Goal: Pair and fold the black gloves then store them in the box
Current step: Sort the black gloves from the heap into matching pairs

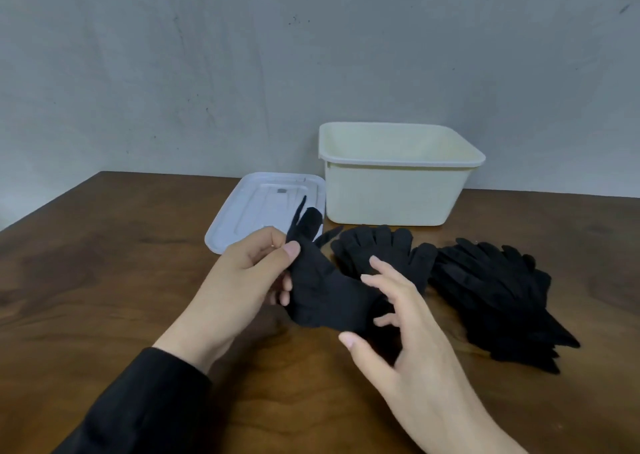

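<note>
A wooden table holds an open cream box, its lid lying just left. A pile of black gloves lies right. The left hand pinches one glove by its fingers above the table; the right hand, fingers spread, touches its cuff. It looks soft, light and floppy; best held at both ends.

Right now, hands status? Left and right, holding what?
Left hand: grips the black glove, thumb and fingers pinching it.
Right hand: fingers spread, touching the glove's cuff end; firm grip cannot be told.
</note>
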A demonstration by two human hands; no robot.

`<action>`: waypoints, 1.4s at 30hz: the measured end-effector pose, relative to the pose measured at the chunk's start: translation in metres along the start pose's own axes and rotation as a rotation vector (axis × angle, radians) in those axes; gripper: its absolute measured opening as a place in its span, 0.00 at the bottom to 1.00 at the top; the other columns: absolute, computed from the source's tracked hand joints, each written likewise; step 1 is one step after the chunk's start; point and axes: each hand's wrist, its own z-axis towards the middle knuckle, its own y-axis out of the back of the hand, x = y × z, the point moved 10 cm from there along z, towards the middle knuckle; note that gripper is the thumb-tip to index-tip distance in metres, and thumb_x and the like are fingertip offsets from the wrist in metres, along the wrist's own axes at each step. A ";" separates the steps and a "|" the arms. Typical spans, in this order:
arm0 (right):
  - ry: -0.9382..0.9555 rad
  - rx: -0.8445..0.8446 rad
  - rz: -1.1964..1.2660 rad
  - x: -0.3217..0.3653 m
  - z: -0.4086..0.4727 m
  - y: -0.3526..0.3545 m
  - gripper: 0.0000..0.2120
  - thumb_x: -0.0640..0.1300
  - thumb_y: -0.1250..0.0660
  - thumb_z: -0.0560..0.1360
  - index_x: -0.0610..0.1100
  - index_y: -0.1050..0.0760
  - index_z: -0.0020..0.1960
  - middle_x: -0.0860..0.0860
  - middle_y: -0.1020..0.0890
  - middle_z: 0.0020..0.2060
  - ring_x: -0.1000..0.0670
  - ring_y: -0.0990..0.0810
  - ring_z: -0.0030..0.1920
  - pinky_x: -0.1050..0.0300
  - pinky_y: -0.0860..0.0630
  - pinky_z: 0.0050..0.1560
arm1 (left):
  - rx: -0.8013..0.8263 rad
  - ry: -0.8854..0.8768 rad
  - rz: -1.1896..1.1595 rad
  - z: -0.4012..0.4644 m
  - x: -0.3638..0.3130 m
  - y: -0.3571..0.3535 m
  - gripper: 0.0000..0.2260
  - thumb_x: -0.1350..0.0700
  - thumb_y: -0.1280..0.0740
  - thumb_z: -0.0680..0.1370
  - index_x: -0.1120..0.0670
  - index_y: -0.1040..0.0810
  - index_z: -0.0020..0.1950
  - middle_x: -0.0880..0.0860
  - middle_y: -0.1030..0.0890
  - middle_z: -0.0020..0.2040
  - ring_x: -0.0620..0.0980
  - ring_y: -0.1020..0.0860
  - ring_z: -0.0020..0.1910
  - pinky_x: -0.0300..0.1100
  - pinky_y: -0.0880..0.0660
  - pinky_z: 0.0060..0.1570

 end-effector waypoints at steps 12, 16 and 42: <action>-0.125 -0.200 0.352 0.020 0.005 0.081 0.11 0.37 0.35 0.77 0.50 0.19 0.41 0.49 0.23 0.29 0.53 0.26 0.31 0.63 0.25 0.35 | -0.027 -0.139 -0.077 -0.006 -0.011 -0.014 0.11 0.49 0.41 0.82 0.53 0.22 0.51 0.57 0.19 0.36 0.54 0.23 0.35 0.49 0.26 0.39; -0.236 -0.375 0.662 0.005 0.022 0.149 0.11 0.34 0.35 0.78 0.40 0.17 0.40 0.41 0.19 0.35 0.45 0.18 0.39 0.53 0.16 0.40 | 0.032 -0.112 0.379 -0.002 0.005 -0.027 0.05 0.45 0.39 0.80 0.40 0.25 0.52 0.44 0.18 0.40 0.42 0.21 0.40 0.37 0.28 0.42; -0.498 -0.254 -0.418 -0.138 -0.041 0.158 0.06 0.57 0.30 0.73 0.57 0.16 0.45 0.59 0.21 0.41 0.56 0.23 0.42 0.56 0.22 0.46 | 0.004 -0.064 0.499 -0.003 0.016 -0.023 0.06 0.45 0.38 0.79 0.41 0.22 0.48 0.40 0.19 0.40 0.44 0.20 0.42 0.43 0.22 0.45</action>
